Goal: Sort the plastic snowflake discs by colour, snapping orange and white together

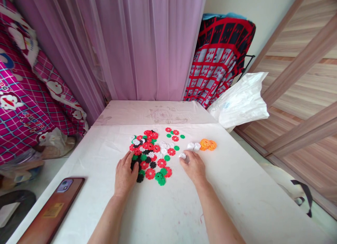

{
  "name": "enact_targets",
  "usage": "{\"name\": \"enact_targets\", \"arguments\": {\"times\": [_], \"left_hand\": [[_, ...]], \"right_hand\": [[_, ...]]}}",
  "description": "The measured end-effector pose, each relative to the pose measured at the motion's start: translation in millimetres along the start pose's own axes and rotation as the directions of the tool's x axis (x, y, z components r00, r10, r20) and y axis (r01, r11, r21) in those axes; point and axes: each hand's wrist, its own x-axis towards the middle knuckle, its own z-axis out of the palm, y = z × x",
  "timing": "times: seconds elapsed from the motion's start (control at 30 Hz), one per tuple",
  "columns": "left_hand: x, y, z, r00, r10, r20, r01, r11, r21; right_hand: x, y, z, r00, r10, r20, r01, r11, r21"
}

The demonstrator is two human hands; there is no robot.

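Red, green, black and white notched discs lie in a loose pile (149, 146) at the middle of the white-covered table. My left hand (126, 172) rests at the pile's left edge, fingers apart, touching black and red discs. My right hand (193, 165) is to the right of the pile, its thumb and index finger around a white disc (182, 155). Just beyond it are more white discs (193, 146), beside a cluster of orange discs (207, 144). Several green discs (160, 177) lie at the pile's near side.
A brown phone (54, 209) lies on the table's left edge. A white plastic bag (240, 100) stands by the far right corner. Behind the table (163, 216) hang purple curtains (147, 44), with a red-and-black patterned cloth (216, 54) on their right.
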Motion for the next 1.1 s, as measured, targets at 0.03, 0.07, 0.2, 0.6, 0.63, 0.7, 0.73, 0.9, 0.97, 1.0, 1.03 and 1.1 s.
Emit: {"name": "enact_targets", "arguments": {"times": [0.03, 0.07, 0.2, 0.6, 0.63, 0.7, 0.73, 0.9, 0.97, 1.0, 1.03, 1.1], "left_hand": [[-0.2, 0.6, 0.0, 1.0, -0.001, 0.0, 0.001, 1.0, -0.001], [-0.4, 1.3, -0.1, 1.0, -0.003, -0.001, 0.003, 1.0, -0.003], [-0.8, 4.2, -0.5, 1.0, -0.007, -0.006, 0.007, 1.0, -0.018], [-0.5, 5.0, -0.3, 0.999, 0.032, -0.035, -0.033, 0.999, -0.041], [-0.5, 5.5, -0.6, 0.998, 0.043, -0.036, -0.045, 0.998, -0.045], [-0.6, 6.4, -1.3, 0.998, 0.059, -0.03, -0.06, 0.997, -0.05], [-0.6, 6.8, -1.7, 0.998, 0.061, -0.022, -0.062, 0.997, -0.05], [-1.2, 10.6, -4.9, 0.999, 0.034, 0.02, -0.033, 0.999, -0.027], [-1.4, 14.1, -7.4, 0.998, 0.028, 0.047, -0.027, 0.999, -0.019], [-1.4, 16.1, -8.8, 0.997, 0.028, 0.067, -0.027, 1.0, -0.013], [-1.4, 18.0, -10.2, 0.996, 0.025, 0.088, -0.025, 1.0, -0.006], [-1.1, 21.0, -12.6, 0.992, 0.013, 0.124, -0.014, 1.0, 0.007]], "right_hand": [[0.1, -0.7, -1.1, 1.0, -0.011, -0.023, 0.011, 1.0, -0.003], [0.8, -2.6, -2.5, 0.998, -0.032, -0.052, 0.032, 0.999, -0.001], [9.9, -29.4, -6.3, 0.976, -0.2, -0.091, 0.207, 0.976, 0.072], [0.8, -133.1, 20.9, 0.863, -0.431, 0.263, 0.4, 0.902, 0.164], [-4.4, -133.2, 20.1, 0.845, -0.473, 0.251, 0.432, 0.879, 0.201], [-11.8, -129.3, 17.7, 0.808, -0.549, 0.216, 0.49, 0.828, 0.272], [-13.7, -125.5, 16.5, 0.804, -0.563, 0.192, 0.5, 0.814, 0.295], [-13.5, -96.8, 12.0, 0.89, -0.44, 0.121, 0.399, 0.879, 0.261], [-13.2, -87.6, 11.1, 0.896, -0.426, 0.127, 0.388, 0.89, 0.24], [-12.8, -84.7, 10.7, 0.901, -0.416, 0.124, 0.382, 0.895, 0.23], [-11.9, -83.3, 10.3, 0.908, -0.401, 0.118, 0.37, 0.903, 0.219], [-7.6, -84.4, 9.4, 0.929, -0.353, 0.109, 0.329, 0.925, 0.192]]}}
